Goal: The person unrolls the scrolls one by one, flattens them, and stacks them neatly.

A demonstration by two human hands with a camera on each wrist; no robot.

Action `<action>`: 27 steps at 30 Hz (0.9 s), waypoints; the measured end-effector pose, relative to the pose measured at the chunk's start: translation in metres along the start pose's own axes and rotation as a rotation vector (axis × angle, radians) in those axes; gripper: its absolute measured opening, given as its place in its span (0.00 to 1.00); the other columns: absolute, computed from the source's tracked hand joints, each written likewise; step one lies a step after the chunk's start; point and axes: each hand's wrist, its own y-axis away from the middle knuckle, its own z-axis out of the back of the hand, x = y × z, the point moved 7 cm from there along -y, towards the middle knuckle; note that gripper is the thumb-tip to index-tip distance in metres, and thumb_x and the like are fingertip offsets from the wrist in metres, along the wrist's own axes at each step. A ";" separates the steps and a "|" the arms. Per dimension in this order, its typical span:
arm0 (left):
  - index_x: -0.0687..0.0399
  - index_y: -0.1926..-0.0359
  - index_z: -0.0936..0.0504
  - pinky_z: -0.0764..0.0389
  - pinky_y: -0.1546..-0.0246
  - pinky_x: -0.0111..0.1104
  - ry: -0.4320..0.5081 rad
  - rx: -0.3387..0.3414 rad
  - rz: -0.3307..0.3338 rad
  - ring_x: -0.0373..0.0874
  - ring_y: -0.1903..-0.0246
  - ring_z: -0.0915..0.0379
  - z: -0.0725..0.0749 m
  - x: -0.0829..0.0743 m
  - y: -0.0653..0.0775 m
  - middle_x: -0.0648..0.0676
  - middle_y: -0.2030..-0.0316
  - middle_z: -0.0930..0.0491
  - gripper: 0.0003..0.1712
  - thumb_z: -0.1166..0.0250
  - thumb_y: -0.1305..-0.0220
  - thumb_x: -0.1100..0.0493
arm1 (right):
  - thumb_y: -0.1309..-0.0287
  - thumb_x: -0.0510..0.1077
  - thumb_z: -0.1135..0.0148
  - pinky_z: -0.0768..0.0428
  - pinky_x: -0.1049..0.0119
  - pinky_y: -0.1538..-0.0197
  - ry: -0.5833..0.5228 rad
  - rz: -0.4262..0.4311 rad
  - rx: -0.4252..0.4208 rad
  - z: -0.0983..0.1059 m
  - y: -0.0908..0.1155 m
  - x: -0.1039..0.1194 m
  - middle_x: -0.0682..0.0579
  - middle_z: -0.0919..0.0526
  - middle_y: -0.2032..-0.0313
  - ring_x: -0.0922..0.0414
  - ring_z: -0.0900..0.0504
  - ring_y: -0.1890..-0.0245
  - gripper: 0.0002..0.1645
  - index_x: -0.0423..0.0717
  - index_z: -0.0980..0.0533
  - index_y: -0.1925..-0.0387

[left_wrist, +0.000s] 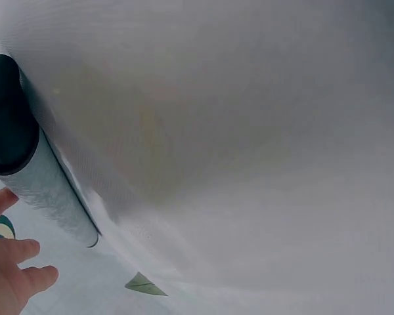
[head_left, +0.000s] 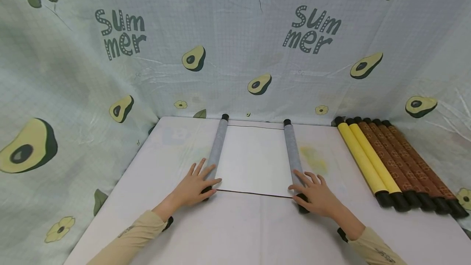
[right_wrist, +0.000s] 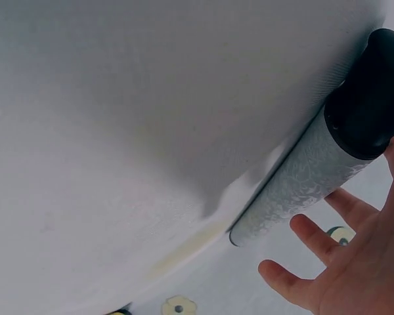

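Fingers [head_left: 200, 166] on the left hand [head_left: 193, 188] and right hand [head_left: 317, 196] are spread loose, touching the gray rolls [head_left: 219, 142] on both sides of the scroll [head_left: 256, 158]. It lies partly open on the tabletop [head_left: 228, 232]. This looks like the rolling step; next, both rolls should probably turn together.

Hands: two, comprising one left hand [head_left: 193, 185] and one right hand [head_left: 316, 195]. Unrolled white sheets [head_left: 257, 158]: one, extending inward from near the far edge of the surface [head_left: 239, 228]. Grey rods [head_left: 220, 138]: two, one per side of the sheet. Black caps [head_left: 287, 122] on the grey rods: four (two per rod). Rods along the right edge: six, comprising two yellow rods [head_left: 361, 156] and four brown rods [head_left: 395, 158]. "Summer" prints [head_left: 123, 34] behind the far edge: two.
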 end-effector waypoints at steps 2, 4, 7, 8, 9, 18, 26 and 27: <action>0.38 0.45 0.26 0.49 0.41 0.59 -0.011 0.004 0.002 0.67 0.35 0.59 0.000 0.001 0.001 0.61 0.37 0.40 0.21 0.48 0.39 0.44 | 0.45 0.57 0.45 0.39 0.36 0.49 0.000 -0.002 -0.002 0.000 0.002 -0.001 0.46 0.37 0.37 0.40 0.36 0.43 0.13 0.65 0.24 0.57; 0.38 0.47 0.25 0.49 0.41 0.59 -0.024 0.009 0.007 0.68 0.35 0.60 0.000 0.002 0.001 0.61 0.37 0.40 0.20 0.48 0.39 0.44 | 0.46 0.56 0.45 0.39 0.36 0.50 0.000 -0.002 -0.007 0.001 0.003 -0.002 0.45 0.37 0.37 0.40 0.35 0.44 0.12 0.66 0.23 0.59; 0.38 0.50 0.22 0.50 0.41 0.59 -0.037 0.012 0.015 0.68 0.35 0.59 0.001 0.003 0.002 0.62 0.38 0.40 0.19 0.48 0.39 0.44 | 0.46 0.56 0.44 0.38 0.36 0.50 0.004 -0.006 -0.012 0.001 0.006 -0.004 0.45 0.37 0.37 0.39 0.36 0.44 0.11 0.65 0.22 0.61; 0.39 0.51 0.22 0.50 0.41 0.59 -0.039 0.008 0.016 0.68 0.36 0.59 0.001 0.004 0.002 0.62 0.38 0.40 0.18 0.48 0.39 0.44 | 0.46 0.56 0.44 0.39 0.36 0.50 -0.001 -0.011 -0.009 0.001 0.006 -0.005 0.45 0.38 0.37 0.39 0.36 0.43 0.11 0.65 0.22 0.61; 0.40 0.52 0.21 0.49 0.41 0.59 -0.040 0.003 0.017 0.68 0.36 0.58 0.002 0.004 0.003 0.62 0.38 0.40 0.18 0.47 0.39 0.44 | 0.46 0.56 0.44 0.39 0.36 0.50 0.000 -0.017 -0.005 0.001 0.007 -0.006 0.45 0.38 0.37 0.40 0.37 0.43 0.11 0.65 0.22 0.61; 0.45 0.58 0.20 0.48 0.43 0.61 -0.037 -0.054 0.008 0.69 0.37 0.56 0.003 0.008 0.008 0.62 0.39 0.38 0.15 0.44 0.41 0.45 | 0.48 0.56 0.42 0.40 0.35 0.50 -0.013 -0.040 -0.017 0.003 0.011 -0.008 0.42 0.37 0.38 0.39 0.37 0.44 0.10 0.63 0.24 0.62; 0.48 0.53 0.23 0.48 0.41 0.60 -0.066 -0.022 0.008 0.62 0.34 0.55 0.003 0.011 0.010 0.56 0.38 0.37 0.20 0.45 0.41 0.44 | 0.48 0.57 0.42 0.40 0.36 0.51 0.001 -0.041 -0.037 0.005 0.012 -0.010 0.40 0.38 0.39 0.39 0.37 0.44 0.12 0.61 0.25 0.61; 0.49 0.52 0.24 0.48 0.41 0.59 -0.073 -0.015 0.008 0.61 0.34 0.55 0.003 0.011 0.010 0.56 0.38 0.37 0.21 0.45 0.41 0.43 | 0.48 0.57 0.42 0.39 0.36 0.51 0.004 -0.041 -0.038 0.006 0.012 -0.011 0.40 0.38 0.39 0.39 0.37 0.44 0.12 0.61 0.25 0.62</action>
